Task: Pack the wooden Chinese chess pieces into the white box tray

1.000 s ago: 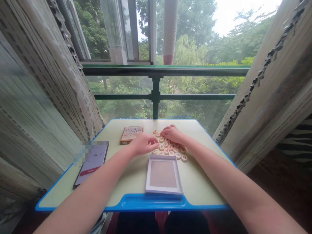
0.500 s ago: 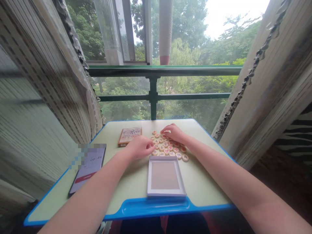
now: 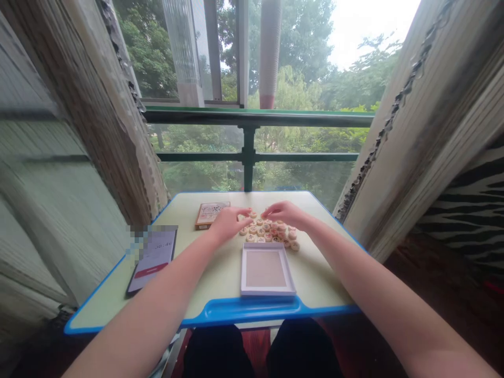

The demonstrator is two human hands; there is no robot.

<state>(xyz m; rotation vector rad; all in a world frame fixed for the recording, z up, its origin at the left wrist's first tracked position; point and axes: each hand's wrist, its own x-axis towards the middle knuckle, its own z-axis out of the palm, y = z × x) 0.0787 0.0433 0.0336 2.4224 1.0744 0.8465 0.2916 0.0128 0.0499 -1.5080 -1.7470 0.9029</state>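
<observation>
Your left hand [image 3: 232,223] covers part of the printed box [image 3: 207,212]. Many characters on the round pieces [image 3: 261,231] are too small for you to read, and the phone's [image 3: 153,262] upper left is pixelated, perhaps deliberately.

I could pass over bare table [image 3: 323,268] right of the tray [image 3: 265,268], at lower centre-right, as far as my right forearm [image 3: 354,265], or along the far edge, short of the railing [image 3: 249,152]. Between my left hand [image 3: 230,224] and right hand [image 3: 285,212], at centre, the pieces [image 3: 268,237] crowd a narrow gap. The box [image 3: 207,212] blocks me upper-left of it, the phone [image 3: 157,257] further left.
</observation>
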